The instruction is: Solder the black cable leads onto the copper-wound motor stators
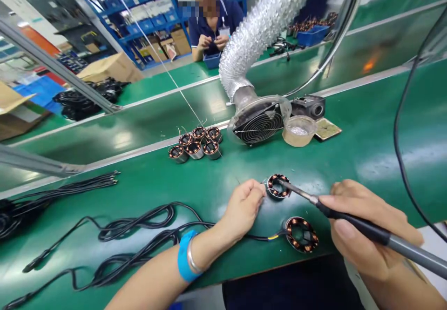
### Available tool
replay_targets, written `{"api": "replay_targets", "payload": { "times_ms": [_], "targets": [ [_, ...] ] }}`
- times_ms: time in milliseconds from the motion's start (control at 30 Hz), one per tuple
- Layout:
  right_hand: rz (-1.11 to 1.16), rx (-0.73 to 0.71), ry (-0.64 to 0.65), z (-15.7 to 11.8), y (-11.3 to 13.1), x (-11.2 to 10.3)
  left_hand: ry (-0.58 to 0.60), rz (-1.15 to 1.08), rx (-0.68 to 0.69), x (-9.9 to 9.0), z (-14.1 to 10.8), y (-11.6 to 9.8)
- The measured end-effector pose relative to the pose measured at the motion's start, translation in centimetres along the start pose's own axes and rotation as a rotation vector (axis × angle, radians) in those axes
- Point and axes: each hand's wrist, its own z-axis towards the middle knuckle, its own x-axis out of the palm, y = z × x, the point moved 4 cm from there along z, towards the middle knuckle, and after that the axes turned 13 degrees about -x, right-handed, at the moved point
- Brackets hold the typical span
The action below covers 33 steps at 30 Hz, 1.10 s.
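My right hand (366, 228) is closed round a soldering iron (363, 226), whose metal tip touches the inner edge of a copper-wound ring (278, 186) on the green bench. At that ring's left side, my left hand (246, 205) pinches something thin, apparently a fine wire or lead; its fingertips hide most of it. Nearer the front edge lies a second copper-wound ring (302, 234), joined to a black cable (256, 238) with a yellow section. The cable passes under my left forearm, which wears a blue band and a silver bracelet.
Several wound cores (199, 142) stand by the rail. A fume fan (258, 124) with a silver duct (244, 44), a round tub (299, 131) and a small sponge tray (326, 128) are behind my hands. Black cables (129, 226) lie left. A person (216, 26) sits across the bench.
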Motion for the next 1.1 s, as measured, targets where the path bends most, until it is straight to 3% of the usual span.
{"api": "replay_targets", "payload": {
  "times_ms": [167,767,1100],
  "targets": [
    [0.123,-0.029,-0.013,1.6,0.9,0.7,-0.024,0.034,0.005,0.0,-0.1,0.0],
    [0.159,-0.004,-0.043,0.7,0.0,1.3,-0.059,0.142,0.053,-0.1,0.1,0.4],
    [0.068,-0.111,0.091,1.7,1.1,1.8,-0.081,0.214,0.103,-0.3,0.1,0.5]
  ]
}}
